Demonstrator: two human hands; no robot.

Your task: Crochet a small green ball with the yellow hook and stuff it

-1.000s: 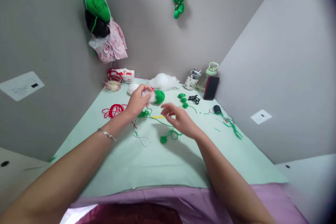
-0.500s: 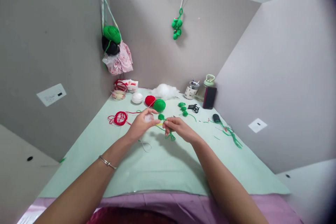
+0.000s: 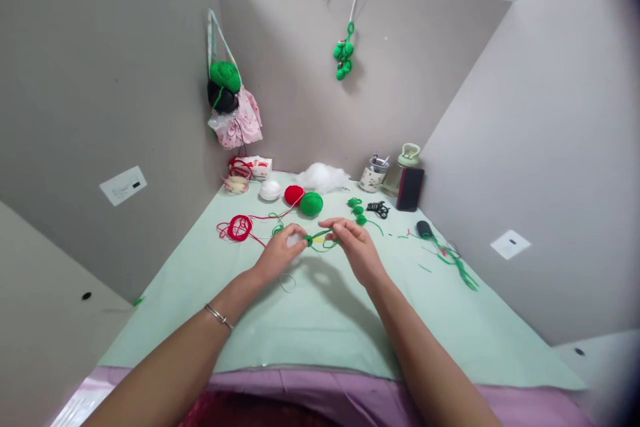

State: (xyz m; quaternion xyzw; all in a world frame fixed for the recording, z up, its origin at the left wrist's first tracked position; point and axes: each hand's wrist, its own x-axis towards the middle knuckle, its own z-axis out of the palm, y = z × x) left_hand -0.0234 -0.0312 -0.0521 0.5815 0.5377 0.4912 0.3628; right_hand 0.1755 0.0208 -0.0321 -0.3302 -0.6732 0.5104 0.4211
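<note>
Over the middle of the table, my left hand (image 3: 281, 252) pinches a small green crocheted piece (image 3: 309, 240) between thumb and fingertips. A bit of white stuffing shows just behind that thumb. Opposite it, my right hand (image 3: 356, 245) is closed on green yarn (image 3: 323, 234) that runs taut from the piece. A loose loop of the same yarn hangs between the hands. Something thin and yellow is partly visible there, too small to name. Past my hands sit a green yarn ball (image 3: 311, 204) and a red yarn ball (image 3: 294, 195).
A red yarn coil (image 3: 239, 228) lies at left. White stuffing (image 3: 323, 177), a pen holder (image 3: 374, 174), a bottle (image 3: 403, 170) and a phone (image 3: 411, 189) line the back. Small green balls (image 3: 357, 210), black scissors (image 3: 378, 209) and yarn scraps (image 3: 459, 267) lie at right.
The green piece has passed from my right fingers to my left fingertips. My right hand has moved slightly right and now draws yarn out from it. The view has shifted a little.
</note>
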